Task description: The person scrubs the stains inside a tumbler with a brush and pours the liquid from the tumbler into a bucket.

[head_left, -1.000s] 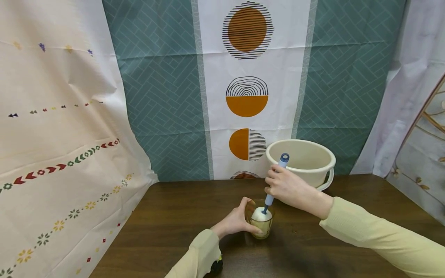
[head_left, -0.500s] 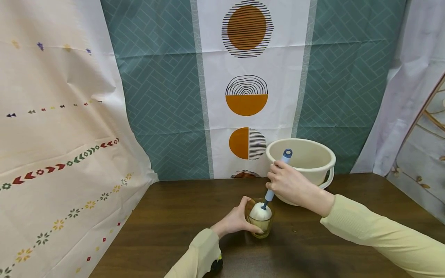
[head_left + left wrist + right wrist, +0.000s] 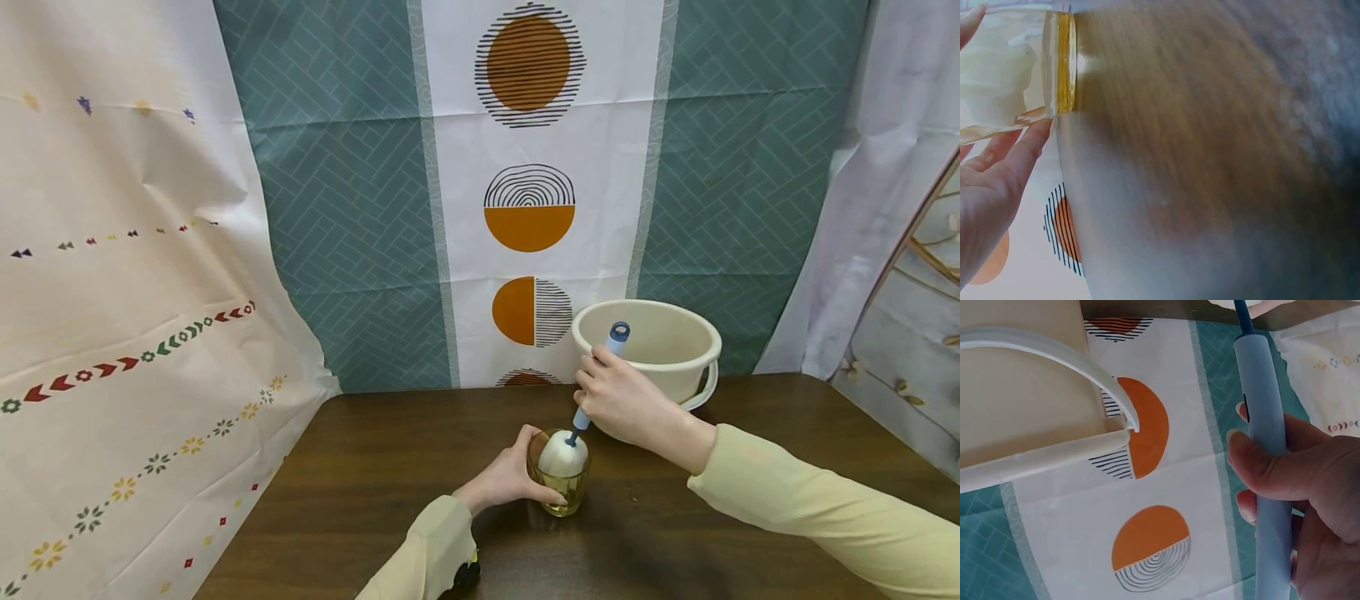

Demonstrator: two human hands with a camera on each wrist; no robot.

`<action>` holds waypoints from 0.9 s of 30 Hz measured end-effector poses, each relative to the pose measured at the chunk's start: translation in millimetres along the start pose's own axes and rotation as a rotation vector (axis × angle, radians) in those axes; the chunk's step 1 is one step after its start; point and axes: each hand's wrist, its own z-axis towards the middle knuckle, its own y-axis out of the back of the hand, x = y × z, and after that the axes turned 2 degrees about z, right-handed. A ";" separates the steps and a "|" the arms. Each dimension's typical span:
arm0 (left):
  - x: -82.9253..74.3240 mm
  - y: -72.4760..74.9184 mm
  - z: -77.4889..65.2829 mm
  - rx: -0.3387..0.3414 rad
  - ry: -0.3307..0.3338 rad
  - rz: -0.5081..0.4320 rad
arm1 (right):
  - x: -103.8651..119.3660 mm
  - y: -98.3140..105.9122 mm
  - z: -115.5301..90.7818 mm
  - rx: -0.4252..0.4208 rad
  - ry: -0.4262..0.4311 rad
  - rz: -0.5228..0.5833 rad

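An amber drinking glass (image 3: 564,498) stands on the brown table. My left hand (image 3: 508,477) grips it from the left, thumb on the near side and fingers round the far side. In the left wrist view, the pale sponge shows through the wall of the glass (image 3: 1066,62). That sponge is the white rounded head of a cup brush (image 3: 563,454), partly inside the glass and bulging above its rim. My right hand (image 3: 628,403) holds the brush's light blue handle, tilted to the upper right. The right wrist view shows thumb and fingers wrapped round the handle (image 3: 1261,387).
Behind my right hand stands a cream bucket (image 3: 675,379) with its carrying handle down. A patterned teal and white cloth (image 3: 345,208) hangs along the table's back edge, and a cream cloth (image 3: 150,333) hangs at the left. The brown table (image 3: 375,450) lies beneath both arms.
The cup brush has risen slightly in the glass, its handle top shifting up and right with my right hand. More of the white head shows. My left hand and the glass stay in place.
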 end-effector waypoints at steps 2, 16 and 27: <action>0.6 -0.1 0.0 -0.001 0.001 -0.003 | 1.1 0.2 0.1 -0.007 0.003 -0.007; 2.2 0.0 0.7 0.013 -0.017 -0.040 | 1.5 3.9 4.8 0.036 0.058 -0.073; 2.8 0.4 1.6 0.021 -0.015 -0.042 | -4.1 4.8 8.0 0.073 0.078 -0.023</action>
